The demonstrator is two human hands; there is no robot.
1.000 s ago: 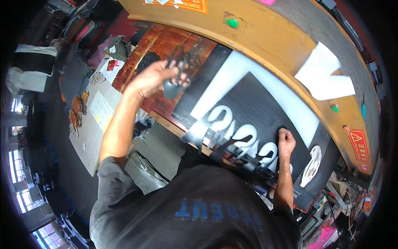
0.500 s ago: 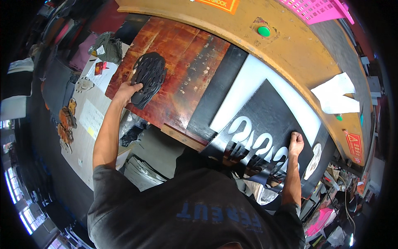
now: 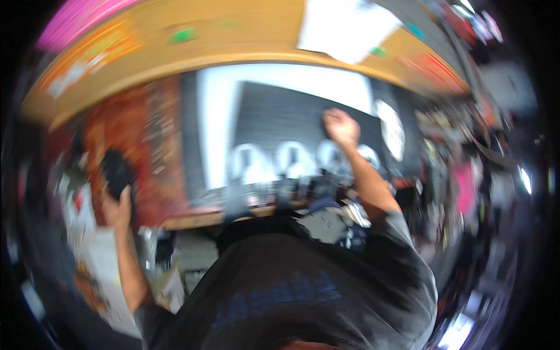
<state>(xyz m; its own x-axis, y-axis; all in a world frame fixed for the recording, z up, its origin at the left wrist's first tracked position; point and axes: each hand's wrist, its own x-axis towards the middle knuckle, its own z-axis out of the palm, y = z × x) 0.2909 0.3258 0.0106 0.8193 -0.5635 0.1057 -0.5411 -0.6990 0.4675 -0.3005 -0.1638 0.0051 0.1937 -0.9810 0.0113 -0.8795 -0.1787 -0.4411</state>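
My left hand (image 3: pixel 118 209) is at the near end of a stack of black cut pieces (image 3: pixel 116 170), its thumb apart from the fingers; blur hides the exact contact. In the earlier frame those pieces show slotted holes. The stack lies on a reddish-brown board (image 3: pixel 165 184). On the right, my right hand (image 3: pixel 342 126) is closed at the far edge of a black sheet (image 3: pixel 280 114), apparently gripping it. Several horseshoe-shaped openings run along the sheet's near side, with strips hanging toward my body. A white board (image 3: pixel 217 116) shows beneath the sheet.
A yellow machine beam (image 3: pixel 245 38) spans the far side, with a green button (image 3: pixel 183 35) and white paper (image 3: pixel 344 29) on it. A pale elongated shape (image 3: pixel 391 131) lies right of the sheet. Papers cover a side table (image 3: pixel 108 262) at left.
The whole view has swung and is now blurred. The left hand's thumb now stands more apart from its fingers at the stack. My right hand stays closed at the sheet's edge.
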